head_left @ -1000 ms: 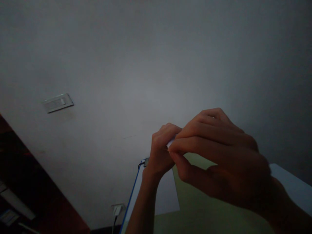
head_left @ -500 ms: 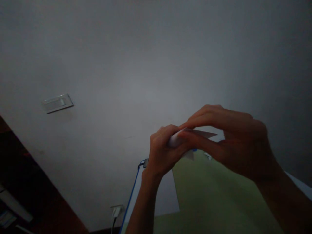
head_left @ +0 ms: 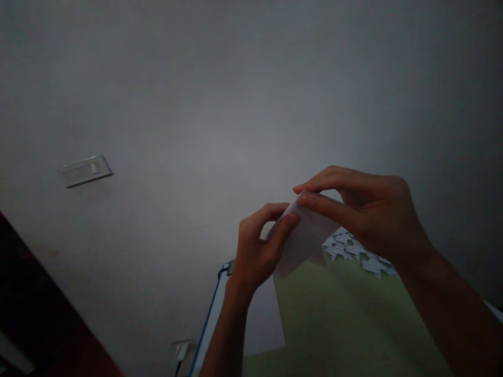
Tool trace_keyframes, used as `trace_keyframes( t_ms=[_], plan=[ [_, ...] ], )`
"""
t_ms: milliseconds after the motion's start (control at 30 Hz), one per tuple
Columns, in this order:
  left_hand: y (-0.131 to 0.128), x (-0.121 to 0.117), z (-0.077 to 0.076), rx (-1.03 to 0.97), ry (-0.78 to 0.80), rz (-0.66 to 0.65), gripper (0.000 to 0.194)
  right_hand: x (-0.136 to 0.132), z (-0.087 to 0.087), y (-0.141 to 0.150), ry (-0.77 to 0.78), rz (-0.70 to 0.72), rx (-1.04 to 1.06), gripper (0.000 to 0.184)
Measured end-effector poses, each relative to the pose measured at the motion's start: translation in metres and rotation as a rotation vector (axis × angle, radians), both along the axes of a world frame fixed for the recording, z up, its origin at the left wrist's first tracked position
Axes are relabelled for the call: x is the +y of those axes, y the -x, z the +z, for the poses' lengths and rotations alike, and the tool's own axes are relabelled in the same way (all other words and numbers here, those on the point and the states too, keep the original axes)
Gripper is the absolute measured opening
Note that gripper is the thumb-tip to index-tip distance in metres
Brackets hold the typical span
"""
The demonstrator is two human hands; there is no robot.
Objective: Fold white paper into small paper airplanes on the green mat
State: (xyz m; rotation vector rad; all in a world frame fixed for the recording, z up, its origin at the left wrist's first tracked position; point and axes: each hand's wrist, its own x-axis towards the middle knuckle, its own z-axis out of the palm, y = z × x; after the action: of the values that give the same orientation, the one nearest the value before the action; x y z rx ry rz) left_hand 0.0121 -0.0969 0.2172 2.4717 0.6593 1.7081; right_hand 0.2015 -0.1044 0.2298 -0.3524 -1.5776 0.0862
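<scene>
A folded sheet of white paper (head_left: 304,238) is held up in front of me, over the green tabletop. My left hand (head_left: 265,246) pinches its left edge, with the thumb on the near face and the fingers behind. At the top corner, my right hand (head_left: 365,214) grips the same paper between thumb and forefinger. Both hands are closed on it, and their fingertips are close together. Part of the paper's far side is hidden from me.
Several small folded white paper pieces (head_left: 356,251) lie on the green tabletop (head_left: 334,314). A white sheet (head_left: 264,319) lies at the table's left, by its blue edge. On the wall are a switch plate (head_left: 88,171) and a plugged-in white charger (head_left: 182,350).
The paper has turned so that its broad face now shows toward me. My right hand has shifted slightly left, and the folded pieces behind it have come into view.
</scene>
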Motion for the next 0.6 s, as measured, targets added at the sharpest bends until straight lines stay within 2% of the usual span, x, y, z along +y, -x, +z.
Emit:
trace_keyframes(
  t_ms=[133, 267, 600],
  plan=[
    [0.0023, 0.0015, -0.0023, -0.049, 0.032, -0.037, 0.012, -0.0017, -0.0017, 0.0006, -0.008, 0.001, 0.022, 0.012],
    [0.0011, -0.0012, -0.0021, -0.059, -0.018, -0.027, 0.015, -0.0037, -0.0024, 0.0024, -0.006, -0.061, 0.070, 0.019],
    [0.0029, 0.0001, -0.0004, -0.044, -0.013, -0.009, 0.011, -0.0049, -0.0015, -0.0001, 0.000, -0.132, 0.053, 0.014]
  ],
)
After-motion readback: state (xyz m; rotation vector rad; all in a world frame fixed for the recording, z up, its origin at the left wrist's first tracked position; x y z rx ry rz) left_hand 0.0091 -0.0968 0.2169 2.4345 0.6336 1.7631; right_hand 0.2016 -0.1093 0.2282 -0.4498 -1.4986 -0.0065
